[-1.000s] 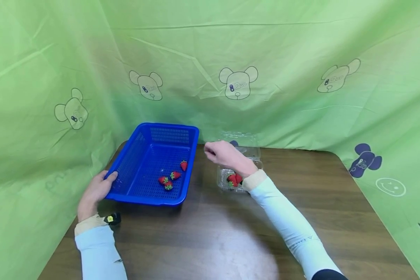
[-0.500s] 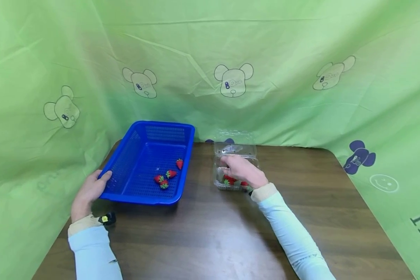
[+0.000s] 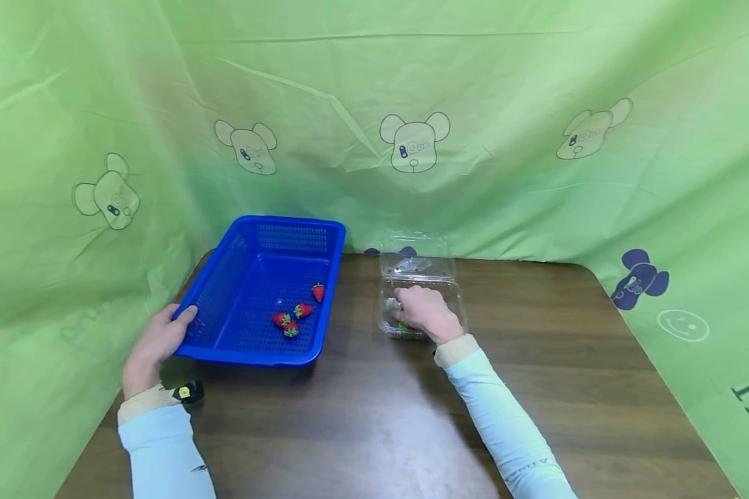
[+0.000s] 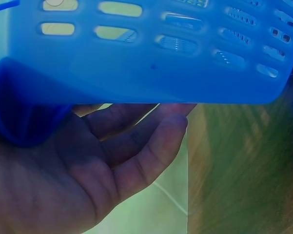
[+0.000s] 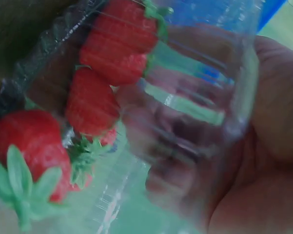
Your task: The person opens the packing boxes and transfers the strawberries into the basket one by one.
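Note:
My left hand (image 3: 158,343) grips the near left corner of a blue perforated basket (image 3: 250,357), thumb over the rim. In the left wrist view, its fingers (image 4: 148,156) curl beneath the basket's bottom (image 4: 136,80). Several strawberries (image 3: 304,310) lie in the basket's near right part. To the right, my right hand (image 3: 429,313) reaches down into a clear plastic clamshell box (image 3: 455,294). Through the box wall, the right wrist view shows bent fingers (image 5: 170,180) close against strawberries (image 5: 92,100). Plastic and blur hide whether they pinch one.
The box's clear lid (image 3: 418,266) is folded back towards the green printed curtain (image 3: 324,138), which encloses the back and sides. Brown wooden tabletop (image 3: 362,423) extends in front of and right of the containers. A small black-and-yellow device (image 3: 189,392) is at the left wrist.
My right hand has gone from between the basket and the box, rightwards and down into the box. My left hand keeps its hold on the basket. The head view has shifted slightly.

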The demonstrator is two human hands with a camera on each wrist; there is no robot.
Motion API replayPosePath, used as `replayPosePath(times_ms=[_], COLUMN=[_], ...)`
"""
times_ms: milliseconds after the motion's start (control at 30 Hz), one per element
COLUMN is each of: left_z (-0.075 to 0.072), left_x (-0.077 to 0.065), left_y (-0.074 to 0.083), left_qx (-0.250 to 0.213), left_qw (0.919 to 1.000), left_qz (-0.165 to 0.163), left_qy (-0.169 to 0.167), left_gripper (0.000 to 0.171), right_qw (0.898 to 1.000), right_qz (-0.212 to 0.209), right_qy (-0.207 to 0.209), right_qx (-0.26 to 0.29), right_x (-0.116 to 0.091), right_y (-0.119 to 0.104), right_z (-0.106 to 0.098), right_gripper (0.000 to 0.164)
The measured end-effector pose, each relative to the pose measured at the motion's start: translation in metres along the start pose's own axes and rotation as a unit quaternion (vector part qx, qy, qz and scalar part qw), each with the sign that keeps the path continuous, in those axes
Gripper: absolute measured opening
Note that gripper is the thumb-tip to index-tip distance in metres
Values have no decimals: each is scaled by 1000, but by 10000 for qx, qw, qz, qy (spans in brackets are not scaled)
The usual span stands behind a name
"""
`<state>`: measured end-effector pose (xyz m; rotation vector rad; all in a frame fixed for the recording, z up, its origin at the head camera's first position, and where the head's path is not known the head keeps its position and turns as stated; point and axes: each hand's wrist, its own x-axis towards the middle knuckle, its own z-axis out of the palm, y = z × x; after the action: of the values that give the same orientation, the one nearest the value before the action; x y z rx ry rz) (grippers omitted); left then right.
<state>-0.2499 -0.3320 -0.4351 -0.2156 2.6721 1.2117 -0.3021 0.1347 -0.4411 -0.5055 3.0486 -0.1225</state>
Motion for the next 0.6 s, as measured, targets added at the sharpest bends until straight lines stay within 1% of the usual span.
replayPosePath(times_ms=[133,333,433,600], left_z=[-1,0,0,1], left_x=[0,-1,-2,-4], left_y=[0,2,2,2], left_qx=[60,-2,27,-13], left_qw=[10000,10000,10000,10000], left_qz=[61,48,11,-66], left_qy=[21,40,24,13], left_gripper=[75,75,76,77], right_qw=[9996,9992,9988,9991], right_qz=[223,352,400,354], right_qy=[9,44,31,-3], right_qx=[-167,-209,-265,-236], right_x=[2,7,9,10], right_y=[-4,-6,-6,-4], right_z=[3,6,7,8], right_gripper=[13,18,19,15])
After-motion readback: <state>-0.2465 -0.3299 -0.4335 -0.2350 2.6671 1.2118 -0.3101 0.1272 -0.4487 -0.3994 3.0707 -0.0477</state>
